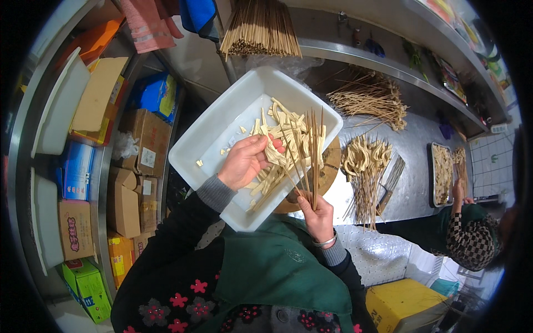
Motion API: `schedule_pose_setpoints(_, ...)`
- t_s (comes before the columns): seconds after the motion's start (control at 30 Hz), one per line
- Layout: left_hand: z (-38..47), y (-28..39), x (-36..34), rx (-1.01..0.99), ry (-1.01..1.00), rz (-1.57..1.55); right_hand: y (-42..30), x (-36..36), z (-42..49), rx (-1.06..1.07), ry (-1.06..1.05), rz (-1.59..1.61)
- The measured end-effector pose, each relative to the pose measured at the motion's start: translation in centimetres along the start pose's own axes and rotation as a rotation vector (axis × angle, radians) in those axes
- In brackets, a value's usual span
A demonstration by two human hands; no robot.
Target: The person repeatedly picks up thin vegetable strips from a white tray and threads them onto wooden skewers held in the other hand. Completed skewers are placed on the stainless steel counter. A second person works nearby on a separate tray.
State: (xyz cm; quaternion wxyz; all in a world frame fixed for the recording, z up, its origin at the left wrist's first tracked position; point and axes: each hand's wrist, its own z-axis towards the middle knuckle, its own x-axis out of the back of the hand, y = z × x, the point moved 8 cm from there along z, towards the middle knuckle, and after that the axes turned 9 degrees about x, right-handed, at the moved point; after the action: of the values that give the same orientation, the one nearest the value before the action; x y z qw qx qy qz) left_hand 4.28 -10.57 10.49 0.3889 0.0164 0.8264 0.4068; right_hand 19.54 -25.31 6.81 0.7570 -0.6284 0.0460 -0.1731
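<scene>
My left hand (249, 157) grips a folded pale-yellow strip, probably tofu skin (272, 153), over a white plastic tub (200, 137). Several thin wooden skewers (315, 166) stand upright in my right hand (315, 216), just past the tub's near right corner. One skewer slants from my right hand toward the folded strip; whether its tip is inside the strip is hard to see. More loose strips (287, 114) are heaped in the right part of the tub, with small scraps on its bottom.
Right of the tub are a round wooden chopping block (331, 166), filled skewers (366, 158) and a cleaver (391, 181) on a metal table (420, 129). More skewers (366, 100) lie behind. A co-worker (470, 233) stands at far right by a tray (442, 175). Shelves with boxes (141, 141) line the left.
</scene>
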Motion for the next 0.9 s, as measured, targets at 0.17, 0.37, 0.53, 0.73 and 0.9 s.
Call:
schedule_pose_setpoints(0.17, 0.2, -0.7, -0.3, -0.020, 0.028, 0.104, -0.7, 0.0, 0.6, 0.027, 0.015, -0.002)
schedule_pose_setpoints(0.37, 0.3, -1.9, -0.3, 0.014, 0.035, 0.106, -1.2, -1.1, 1.6, -0.045, -0.080, 0.031)
schedule_pose_setpoints(0.53, 1.0, 2.1, 4.5, -0.045, 0.190, 0.287, -0.8, -1.1, 0.7, -0.378, -0.147, 0.551)
schedule_pose_setpoints(0.73, 3.2, 2.7, 10.5, 0.068, 0.402, 1.740, -1.0, 0.8, 1.0, -0.392, -0.122, 0.540)
schedule_pose_setpoints(0.9, 4.7, -1.6, 12.7, 0.331, 0.407, 2.069, -0.5, 0.1, 0.3, -0.428, -0.099, 0.553)
